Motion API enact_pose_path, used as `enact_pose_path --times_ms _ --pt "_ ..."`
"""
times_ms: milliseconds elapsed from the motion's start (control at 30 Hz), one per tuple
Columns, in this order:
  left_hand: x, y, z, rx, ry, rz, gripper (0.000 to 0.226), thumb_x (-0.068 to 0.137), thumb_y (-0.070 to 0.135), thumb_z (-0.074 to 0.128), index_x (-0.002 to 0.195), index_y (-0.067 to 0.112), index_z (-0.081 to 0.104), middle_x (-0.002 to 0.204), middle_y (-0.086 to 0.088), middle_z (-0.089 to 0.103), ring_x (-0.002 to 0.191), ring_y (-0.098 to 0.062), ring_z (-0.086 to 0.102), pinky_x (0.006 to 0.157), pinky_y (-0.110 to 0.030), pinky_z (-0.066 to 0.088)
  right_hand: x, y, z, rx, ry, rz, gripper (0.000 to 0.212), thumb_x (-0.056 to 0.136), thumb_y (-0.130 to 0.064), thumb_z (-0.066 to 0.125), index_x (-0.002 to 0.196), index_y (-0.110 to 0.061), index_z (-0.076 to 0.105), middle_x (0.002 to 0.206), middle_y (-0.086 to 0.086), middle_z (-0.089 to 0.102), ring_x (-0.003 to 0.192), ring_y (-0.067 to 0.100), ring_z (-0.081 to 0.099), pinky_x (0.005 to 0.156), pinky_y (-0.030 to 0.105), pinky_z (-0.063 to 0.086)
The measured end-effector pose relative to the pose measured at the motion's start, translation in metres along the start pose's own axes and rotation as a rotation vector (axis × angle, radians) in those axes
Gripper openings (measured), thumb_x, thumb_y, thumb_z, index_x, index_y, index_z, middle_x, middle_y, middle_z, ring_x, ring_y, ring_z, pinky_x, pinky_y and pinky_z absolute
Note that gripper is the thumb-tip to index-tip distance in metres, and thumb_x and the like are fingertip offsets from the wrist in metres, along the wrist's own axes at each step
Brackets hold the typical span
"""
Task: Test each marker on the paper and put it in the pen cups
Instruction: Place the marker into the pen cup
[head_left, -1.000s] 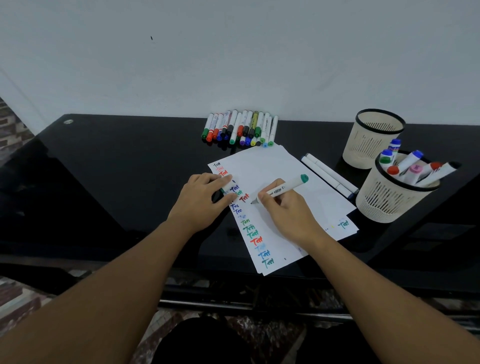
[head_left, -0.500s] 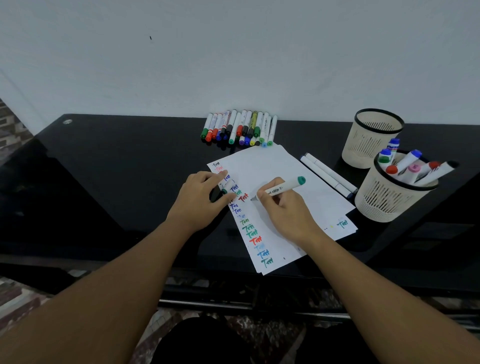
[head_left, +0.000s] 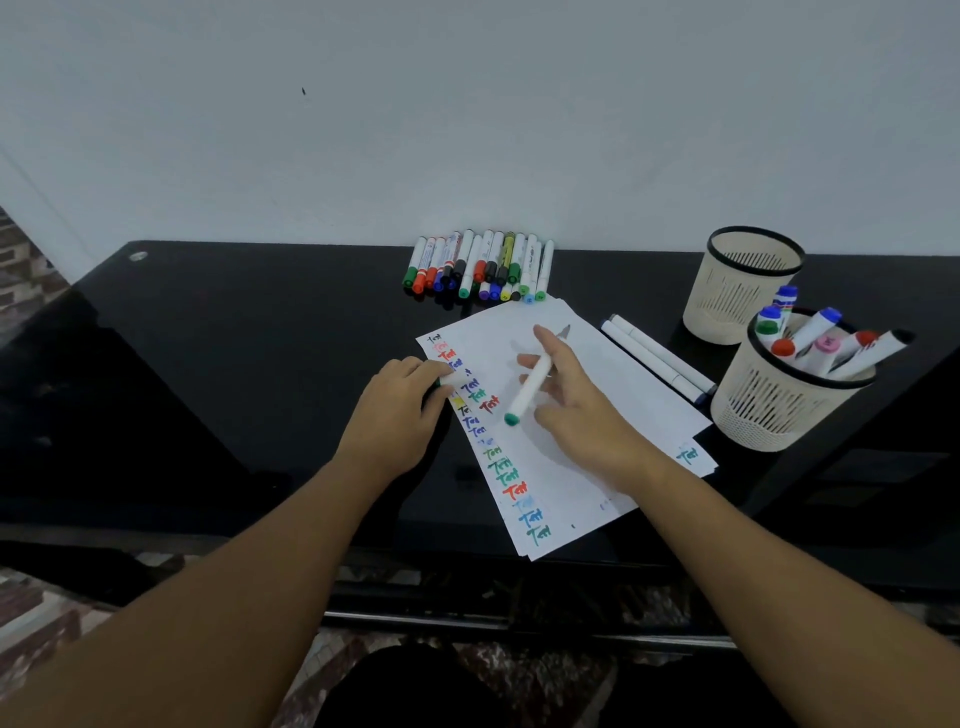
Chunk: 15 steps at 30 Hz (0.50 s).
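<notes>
A white marker (head_left: 530, 387) with a green end is held over the paper (head_left: 597, 364) between the thumb and fingers of my right hand (head_left: 587, 415). Its green end points toward me and its bare tip points away. My left hand (head_left: 395, 410) rests on the paper's left edge, fingers curled round a small green and white cap (head_left: 444, 381). A column of coloured test words runs down the paper's left side. The near pen cup (head_left: 769, 410) on the right holds several markers. The far pen cup (head_left: 737, 291) behind it looks empty.
A row of several capped markers (head_left: 483, 265) lies at the back of the black glass table (head_left: 234, 364) by the wall. Two white markers (head_left: 654, 358) lie between the paper and the cups. The table's front edge is close to me.
My right hand has lifted the marker's tip off the paper and turned the marker round, so the green end now faces me. The left hand stays on the paper's edge.
</notes>
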<state>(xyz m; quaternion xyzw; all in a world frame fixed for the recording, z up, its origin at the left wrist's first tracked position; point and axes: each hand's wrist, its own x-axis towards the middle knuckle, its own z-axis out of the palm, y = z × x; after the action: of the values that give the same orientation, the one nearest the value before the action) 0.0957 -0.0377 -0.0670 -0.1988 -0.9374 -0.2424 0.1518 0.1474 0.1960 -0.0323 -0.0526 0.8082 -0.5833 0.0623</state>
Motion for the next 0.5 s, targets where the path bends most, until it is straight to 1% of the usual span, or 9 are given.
enact_pose_path --times_ms 67,133,200,233,267,300,367,433,500 --pt "0.0 0.001 -0.001 -0.006 0.005 0.002 0.026 0.104 0.029 0.055 0.127 0.021 0.063 0.108 0.007 0.064 0.099 -0.013 0.054 0.083 -0.031 0.046 0.004 -0.008 -0.003 0.126 0.066 -0.013 0.056 0.105 -0.002 0.04 0.148 -0.039 0.048 0.142 -0.006 0.054 0.129 0.01 0.056 0.111 0.033 0.044" --pt "0.001 0.002 -0.002 -0.009 0.01 0.0 0.026 0.104 0.029 0.054 0.128 0.021 0.062 0.107 0.007 0.065 0.097 -0.012 0.054 0.082 -0.033 0.047 0.008 -0.015 -0.005 0.226 0.151 -0.005 0.039 0.109 -0.012 0.043 0.136 -0.035 0.06 0.131 0.003 0.062 0.103 0.014 0.071 0.101 0.04 0.056" --pt "0.0 0.002 -0.002 -0.016 0.012 -0.006 0.026 0.105 0.029 0.053 0.128 0.021 0.061 0.107 0.007 0.065 0.097 -0.012 0.053 0.082 -0.033 0.047 0.011 -0.021 -0.008 0.192 0.15 0.003 0.038 0.109 -0.02 0.051 0.14 -0.041 0.049 0.119 0.004 0.068 0.078 0.015 0.068 0.08 0.034 0.06" --pt "0.0 0.002 -0.002 -0.02 0.012 -0.009 0.026 0.105 0.028 0.052 0.128 0.021 0.061 0.107 0.007 0.064 0.097 -0.012 0.053 0.082 -0.034 0.047 0.012 -0.022 -0.009 0.079 0.132 0.008 0.045 0.107 -0.025 0.055 0.144 -0.045 0.04 0.113 0.0 0.07 0.074 0.013 0.065 0.073 0.031 0.057" --pt "0.0 0.002 -0.003 -0.025 0.015 -0.008 0.026 0.105 0.028 0.052 0.129 0.021 0.061 0.107 0.007 0.064 0.097 -0.012 0.053 0.082 -0.034 0.047 0.013 -0.022 -0.01 -0.08 0.111 0.007 0.049 0.105 -0.03 0.059 0.145 -0.044 0.035 0.111 -0.004 0.07 0.075 0.011 0.064 0.072 0.029 0.053" --pt "0.0 0.002 -0.003 -0.029 0.018 -0.007 0.026 0.105 0.028 0.052 0.129 0.021 0.061 0.107 0.006 0.064 0.096 -0.012 0.053 0.082 -0.034 0.048 0.015 -0.02 -0.012 -0.261 0.095 -0.002 0.046 0.104 -0.034 0.061 0.144 -0.039 0.038 0.114 -0.006 0.07 0.082 0.01 0.065 0.076 0.028 0.051" --pt "0.0 0.003 -0.003 -0.028 0.022 -0.006 0.027 0.105 0.028 0.052 0.129 0.02 0.061 0.107 0.005 0.064 0.096 -0.013 0.054 0.081 -0.035 0.048 0.018 -0.018 -0.013 -0.597 0.078 -0.026 0.031 0.103 -0.036 0.06 0.133 -0.032 0.053 0.122 -0.007 0.07 0.098 0.013 0.064 0.084 0.033 0.052" --pt "0.0 0.003 -0.004 -0.026 0.03 -0.004 0.026 0.105 0.028 0.052 0.128 0.019 0.061 0.106 0.004 0.064 0.096 -0.013 0.054 0.081 -0.035 0.048 0.019 -0.017 -0.015 -0.773 0.066 -0.057 0.024 0.105 -0.036 0.057 0.129 -0.034 0.059 0.12 -0.007 0.069 0.099 0.015 0.063 0.085 0.038 0.055" --pt "-0.001 0.003 -0.004 -0.027 0.039 0.002 0.026 0.105 0.027 0.052 0.128 0.019 0.061 0.107 0.004 0.064 0.095 -0.013 0.054 0.08 -0.035 0.048 0.018 -0.017 -0.016 -0.836 0.075 -0.082 0.026 0.106 -0.037 0.053 0.131 -0.036 0.058 0.114 -0.006 0.067 0.097 0.016 0.061 0.083 0.039 0.055"
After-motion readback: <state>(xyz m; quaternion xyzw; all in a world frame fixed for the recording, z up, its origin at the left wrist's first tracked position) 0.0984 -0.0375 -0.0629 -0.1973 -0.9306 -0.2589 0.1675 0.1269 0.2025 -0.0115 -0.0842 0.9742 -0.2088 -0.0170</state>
